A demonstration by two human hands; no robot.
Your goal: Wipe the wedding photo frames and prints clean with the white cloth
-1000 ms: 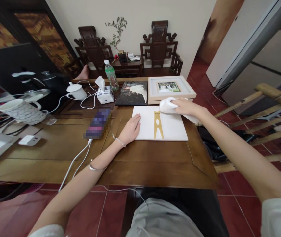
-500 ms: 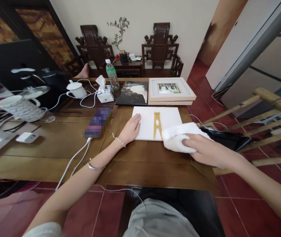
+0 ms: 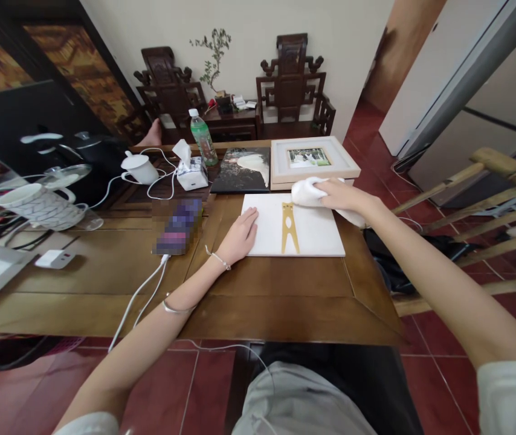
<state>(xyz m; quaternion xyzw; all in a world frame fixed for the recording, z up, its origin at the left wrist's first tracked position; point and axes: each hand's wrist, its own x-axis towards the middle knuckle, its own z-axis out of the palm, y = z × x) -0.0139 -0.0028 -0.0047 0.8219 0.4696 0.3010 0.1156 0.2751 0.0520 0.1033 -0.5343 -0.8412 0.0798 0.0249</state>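
A flat white board (image 3: 319, 235) lies on the wooden table, with a yellow cat-shaped figure (image 3: 285, 238) on its face. My left hand (image 3: 240, 234) rests on the board's left edge, fingers stretched out. In my right hand (image 3: 342, 196) is a bunched white cloth (image 3: 306, 192), pressed at the board's far edge just above the cat figure's head. Part of the cloth hangs out to the right beneath the hand.
Behind the board lie a dark picture panel (image 3: 242, 171) and a light wooden picture frame (image 3: 315, 158). A tissue box (image 3: 192, 174), green bottle (image 3: 203, 139) and white lidded cup (image 3: 140, 168) stand at the back left. A charging phone (image 3: 179, 226) lies left of my arm.
My right hand has moved the cloth from the board's near right corner up to its far edge. My left hand stays on the left edge.
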